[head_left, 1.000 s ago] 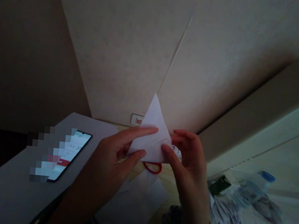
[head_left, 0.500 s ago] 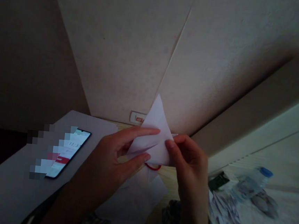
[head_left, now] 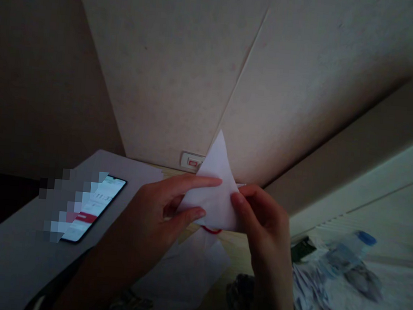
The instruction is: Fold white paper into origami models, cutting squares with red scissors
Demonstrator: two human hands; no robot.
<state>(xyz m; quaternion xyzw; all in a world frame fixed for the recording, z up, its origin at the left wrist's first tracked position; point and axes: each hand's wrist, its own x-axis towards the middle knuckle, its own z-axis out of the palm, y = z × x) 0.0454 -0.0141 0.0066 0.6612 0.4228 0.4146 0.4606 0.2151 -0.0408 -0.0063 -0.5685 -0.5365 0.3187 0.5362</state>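
Note:
A folded white sheet of paper [head_left: 214,194], pointed at the top like a triangle, is held up between my two hands. My left hand [head_left: 166,204] grips its left side, with the index finger lying across the front and the thumb at the lower edge. On the right edge, my right hand [head_left: 262,213] pinches the paper between thumb and fingers. Below the fold, part of a red ring-shaped thing [head_left: 211,230] shows; the rest of it is hidden. Other white paper [head_left: 189,274] lies on the wooden table under my hands.
At the left, a lit phone [head_left: 95,208] lies on a white surface [head_left: 13,254]. A wall socket or switch [head_left: 191,162] sits behind the paper. To the right are a clear plastic bottle with a blue cap [head_left: 350,252], a dark green packet [head_left: 304,249] and scattered paper pieces [head_left: 306,291].
The crease gap along the paper's lower left front has flattened. My left thumb has shifted slightly up and left along the edge; both hands keep their hold.

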